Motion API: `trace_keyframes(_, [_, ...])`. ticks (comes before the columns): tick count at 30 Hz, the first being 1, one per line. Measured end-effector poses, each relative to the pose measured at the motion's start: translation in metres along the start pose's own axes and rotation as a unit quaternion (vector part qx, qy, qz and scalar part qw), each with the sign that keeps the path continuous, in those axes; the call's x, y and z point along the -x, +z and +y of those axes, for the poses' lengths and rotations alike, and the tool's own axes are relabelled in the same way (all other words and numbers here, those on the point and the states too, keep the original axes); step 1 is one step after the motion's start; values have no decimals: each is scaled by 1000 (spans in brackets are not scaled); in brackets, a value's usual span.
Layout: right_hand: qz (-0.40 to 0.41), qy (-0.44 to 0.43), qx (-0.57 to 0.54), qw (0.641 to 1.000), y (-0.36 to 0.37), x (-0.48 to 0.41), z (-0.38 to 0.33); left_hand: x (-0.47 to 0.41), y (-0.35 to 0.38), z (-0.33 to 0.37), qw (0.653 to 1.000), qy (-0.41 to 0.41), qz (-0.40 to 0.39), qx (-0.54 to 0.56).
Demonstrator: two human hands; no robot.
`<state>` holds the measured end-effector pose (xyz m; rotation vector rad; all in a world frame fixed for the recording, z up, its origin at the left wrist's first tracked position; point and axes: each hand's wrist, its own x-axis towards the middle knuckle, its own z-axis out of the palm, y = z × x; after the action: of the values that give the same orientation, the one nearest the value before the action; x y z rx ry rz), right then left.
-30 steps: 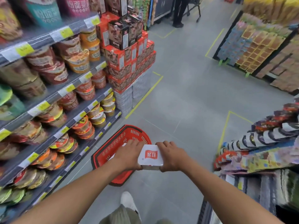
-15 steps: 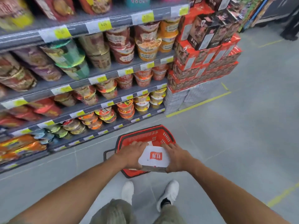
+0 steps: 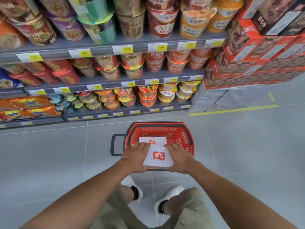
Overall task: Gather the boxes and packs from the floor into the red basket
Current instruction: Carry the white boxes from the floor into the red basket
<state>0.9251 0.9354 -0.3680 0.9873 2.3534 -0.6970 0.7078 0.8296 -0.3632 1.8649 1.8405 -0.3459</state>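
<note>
A white box with a red logo (image 3: 158, 157) is held over the near rim of the red basket (image 3: 186, 138), which stands on the grey floor in front of me. My left hand (image 3: 134, 157) grips the box's left side and my right hand (image 3: 179, 158) grips its right side. Inside the basket lies a second white box with the same red logo (image 3: 156, 140), partly hidden by my fingers and the held box. A dark handle (image 3: 113, 144) sticks out from the basket's left side.
Grey shelves (image 3: 99, 81) full of noodle cups rise just beyond the basket. At the right stands a stack of red cartons (image 3: 257, 63), bordered by yellow floor tape (image 3: 231, 110). My white shoes (image 3: 168, 197) stand on the tiles just behind the basket.
My view has swung left and down to face the shelves. Both hands have carried the white box lower over the basket. A second white box inside now shows.
</note>
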Motion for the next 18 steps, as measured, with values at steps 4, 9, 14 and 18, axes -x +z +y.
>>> trace_keyframes(4, [5, 0, 11, 1000, 35, -41, 5, -29, 51, -15, 1000, -22, -5, -6])
trace_keyframes(9, [10, 17, 36, 999, 80, -93, 21, -73, 109, -30, 999, -38, -3, -27])
trace_keyframes(14, [-14, 13, 24, 1000, 132, -147, 53, -127, 168, -38, 999, -39, -27, -3])
trace_keyframes(18, [-10, -8, 40, 999, 183, -196, 73, -165, 220, -51, 998, -43, -43, 5])
